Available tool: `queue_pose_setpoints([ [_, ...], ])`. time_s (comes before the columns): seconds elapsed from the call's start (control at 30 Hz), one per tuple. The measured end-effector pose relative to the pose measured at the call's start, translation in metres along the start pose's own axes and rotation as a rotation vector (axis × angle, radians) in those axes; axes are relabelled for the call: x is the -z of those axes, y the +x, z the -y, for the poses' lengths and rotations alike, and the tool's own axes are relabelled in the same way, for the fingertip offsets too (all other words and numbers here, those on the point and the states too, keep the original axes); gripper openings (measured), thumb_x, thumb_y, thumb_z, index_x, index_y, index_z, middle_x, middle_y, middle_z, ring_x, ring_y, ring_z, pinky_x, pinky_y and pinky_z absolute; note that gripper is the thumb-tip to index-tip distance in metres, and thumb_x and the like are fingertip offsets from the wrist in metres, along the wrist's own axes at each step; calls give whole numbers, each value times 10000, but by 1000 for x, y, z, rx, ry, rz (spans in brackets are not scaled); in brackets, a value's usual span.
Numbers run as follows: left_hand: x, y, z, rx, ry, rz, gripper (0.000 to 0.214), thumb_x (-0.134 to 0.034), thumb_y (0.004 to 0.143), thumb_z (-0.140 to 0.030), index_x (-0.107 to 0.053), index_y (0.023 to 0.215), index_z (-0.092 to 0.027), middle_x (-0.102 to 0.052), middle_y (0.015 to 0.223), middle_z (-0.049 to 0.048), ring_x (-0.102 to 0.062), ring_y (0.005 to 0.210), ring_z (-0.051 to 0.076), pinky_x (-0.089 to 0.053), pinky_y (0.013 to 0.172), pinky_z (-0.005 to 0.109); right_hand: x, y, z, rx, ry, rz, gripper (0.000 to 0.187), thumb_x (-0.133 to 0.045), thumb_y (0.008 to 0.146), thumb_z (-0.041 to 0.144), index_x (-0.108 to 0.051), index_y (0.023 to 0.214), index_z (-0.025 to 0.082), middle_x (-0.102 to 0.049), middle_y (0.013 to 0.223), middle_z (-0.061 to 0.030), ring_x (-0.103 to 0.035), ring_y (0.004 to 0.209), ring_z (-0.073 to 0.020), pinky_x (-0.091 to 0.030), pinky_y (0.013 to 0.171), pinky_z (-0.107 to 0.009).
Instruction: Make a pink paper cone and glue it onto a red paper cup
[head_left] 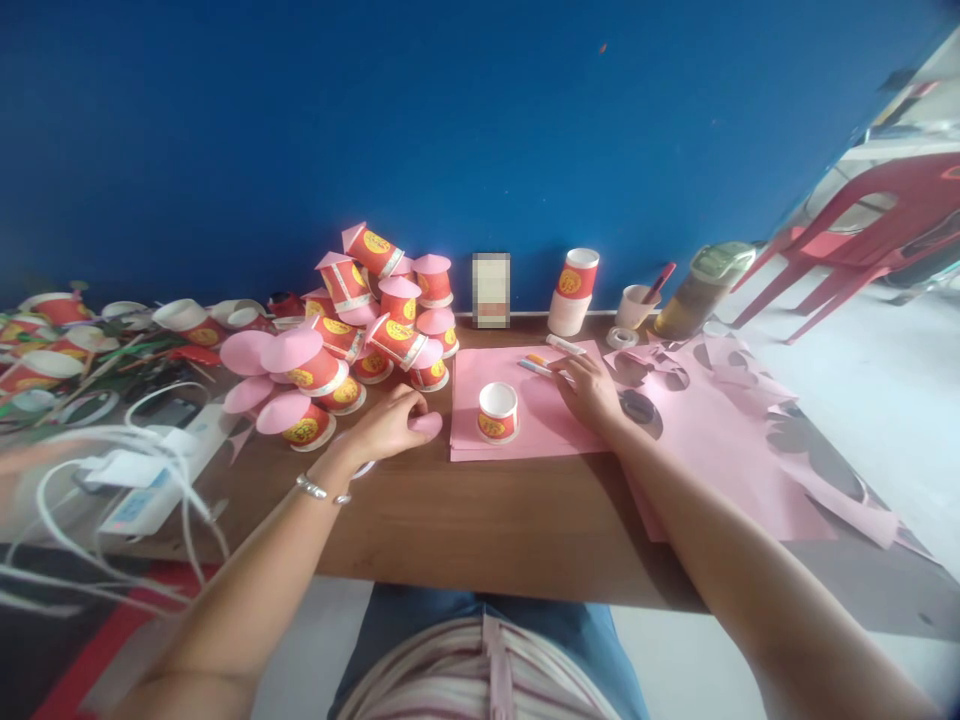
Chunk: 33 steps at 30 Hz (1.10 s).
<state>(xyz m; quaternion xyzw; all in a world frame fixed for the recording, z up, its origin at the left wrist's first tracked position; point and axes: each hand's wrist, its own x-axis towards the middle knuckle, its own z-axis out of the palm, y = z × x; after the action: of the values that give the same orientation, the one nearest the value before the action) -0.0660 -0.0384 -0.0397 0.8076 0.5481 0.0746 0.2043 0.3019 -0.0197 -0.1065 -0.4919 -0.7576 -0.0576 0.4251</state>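
My left hand [390,425] is closed near the table's front, its fingers curled around a small pink piece [426,424] that looks like paper. Partly under that wrist lies a white ring [364,469]. On a stack of pink paper [469,375], my right hand [589,392] has its fingers bent down over a slim white and blue pen [532,367]; an orange-marked pen [537,360] lies alongside. A white marker [565,345] is just beyond the fingers. Between both hands, a red and white paper cup [499,412] stands upright, its mouth up.
Red cups with pink cone tops [304,365] are piled at left. Behind are stacked cups [576,290], a cup with a red pen [637,305], a tape roll [622,338] and a bottle [705,290]. Cut pink sheets [720,440] lie right; white cables [120,465] and a power strip [161,480] left.
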Motion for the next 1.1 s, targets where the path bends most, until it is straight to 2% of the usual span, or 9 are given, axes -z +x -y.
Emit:
queue_pose_setpoints([
  [0.1,0,-1,-2,-9,-84,-90,233,-677,736,-365,-605,897,-213,-649,1013,42,-651,918,228,-523,866,357,2,0,1,-33,25,16,191,-551,964,229,-740,988,216,-772,1211,-130,-699,1209,-291,-577,1015,-474],
  [0.23,6,1,-12,-3,-370,-175,337,-718,765,-389,-604,1029,-214,-703,1072,49,-673,957,229,-530,865,364,5,2,8,-181,141,10,191,-564,950,280,-744,968,220,-745,1284,-132,-727,1106,-292,-601,942,-478],
  [0.33,14,5,-30,-83,-599,-216,402,-763,763,-358,-599,1095,-201,-689,1208,95,-669,1088,247,-540,912,361,12,7,22,-325,339,7,214,-609,934,374,-744,958,209,-780,1154,-123,-731,934,-254,-613,791,-413],
  [0.43,21,8,-57,-204,-724,-219,507,-800,769,-359,-578,1198,-204,-651,1280,100,-670,1113,234,-539,958,359,22,13,43,-451,567,-12,291,-694,887,489,-744,936,206,-765,950,-88,-658,787,-206,-535,644,-337],
  [0.6,26,9,-104,-369,-663,-139,519,-791,795,-283,-572,1259,-212,-638,1294,100,-668,1101,231,-550,939,364,36,16,78,-587,971,158,425,-768,816,615,-766,948,211,-547,628,23,-399,543,-111,-325,512,-284],
  [0.73,21,13,-125,-411,-575,-181,564,-813,759,-227,-577,1271,-206,-647,1258,108,-639,1145,256,-525,1000,416,41,14,93,-619,1142,272,408,-838,754,595,-757,874,214,-491,606,43,-336,538,-98,-269,522,-284],
  [0.83,18,16,-125,-400,-607,-130,630,-853,740,-260,-572,1303,-221,-636,1273,112,-636,1147,261,-527,995,418,41,13,97,-663,1151,315,379,-856,753,558,-706,736,211,-472,578,46,-326,536,-95,-254,535,-288],
  [0.93,18,19,-115,-329,-801,-38,687,-874,746,-375,-548,1330,-217,-613,1294,132,-668,1070,239,-561,880,361,39,13,97,-703,1198,323,408,-850,759,564,-660,677,213,-420,544,58,-300,524,-91,-212,531,-288],
  [1.1,14,24,-90,-155,-1031,16,495,-795,829,-410,-590,1211,-172,-666,1032,72,-664,879,162,-532,711,268,32,12,94,-770,1234,335,465,-855,742,589,-599,635,216,-409,543,52,-310,519,-95,-201,519,-290],
])
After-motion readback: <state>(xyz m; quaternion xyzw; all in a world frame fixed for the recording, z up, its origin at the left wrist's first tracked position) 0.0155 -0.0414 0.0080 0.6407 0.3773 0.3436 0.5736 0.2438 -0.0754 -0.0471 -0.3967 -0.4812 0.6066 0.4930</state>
